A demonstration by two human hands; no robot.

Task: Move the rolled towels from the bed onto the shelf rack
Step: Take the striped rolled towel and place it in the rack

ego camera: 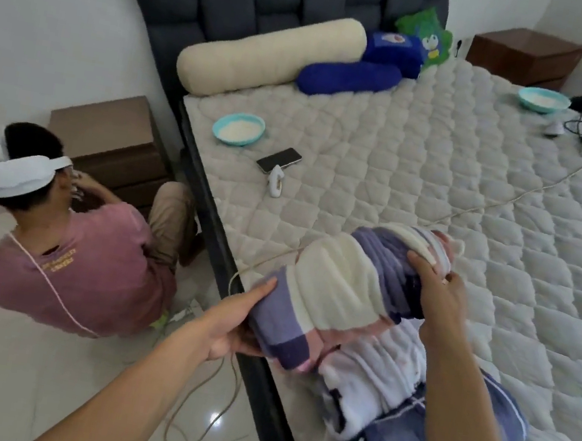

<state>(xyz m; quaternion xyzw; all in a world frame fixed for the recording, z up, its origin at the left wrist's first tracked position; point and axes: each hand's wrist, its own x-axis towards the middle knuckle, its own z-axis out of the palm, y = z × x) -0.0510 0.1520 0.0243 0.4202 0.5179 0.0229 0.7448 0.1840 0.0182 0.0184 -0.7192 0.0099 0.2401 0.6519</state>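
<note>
Nearby, bowl of white powder, bed

We see a rolled fleece towel in purple, cream and pink blocks, a pale grey quilted bed, and two turquoise bowls of white grains.

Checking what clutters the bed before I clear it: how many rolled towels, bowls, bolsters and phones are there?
Rolled towels: 3, one gripped by the left hand and right hand, two lying on the bed
Bowls: 2
Bolsters: 2
Phones: 1
Total: 8
</note>
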